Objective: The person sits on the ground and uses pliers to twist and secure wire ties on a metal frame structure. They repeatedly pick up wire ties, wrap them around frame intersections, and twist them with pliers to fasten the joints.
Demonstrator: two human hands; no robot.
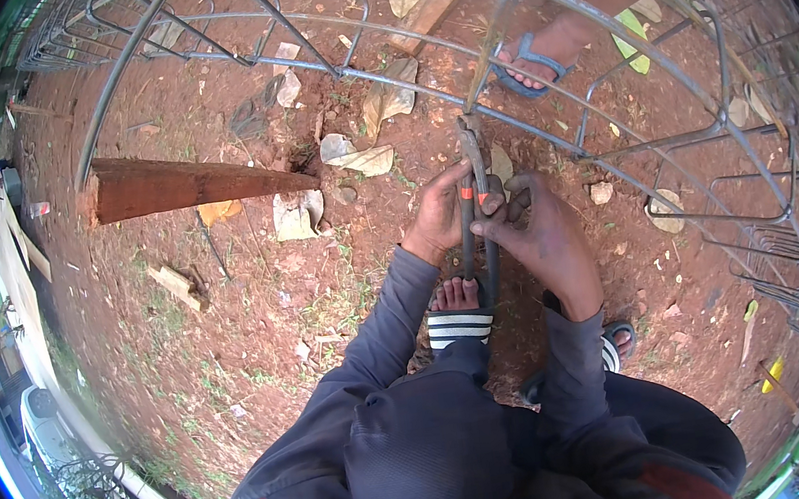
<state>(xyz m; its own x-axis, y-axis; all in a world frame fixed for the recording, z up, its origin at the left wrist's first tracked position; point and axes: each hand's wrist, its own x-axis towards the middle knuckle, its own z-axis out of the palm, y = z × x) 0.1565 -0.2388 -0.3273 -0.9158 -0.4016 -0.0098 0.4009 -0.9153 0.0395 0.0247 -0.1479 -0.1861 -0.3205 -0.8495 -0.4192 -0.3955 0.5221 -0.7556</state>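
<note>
A pair of pincers [470,154], long-handled and dark with orange bands on the handles, stands in front of me. Its head meets a joint of the steel rebar cage [494,45]. My left hand [435,212] is closed around the left handle, thumb pointing up along it. Against the other handle, my right hand [544,235] has its fingers curled and its thumb pressed. Whether the jaws grip tie wire is too small to tell. The handles' lower ends reach down past my bare toes.
A wooden stake [199,182] rises from the soil at the left. Another person's sandaled foot [537,65] stands beyond the bars. Bent rebar stirrups [783,249] lie at the right. Dry leaves [390,99], a short wood piece [176,287] and a plank [434,11] lie about.
</note>
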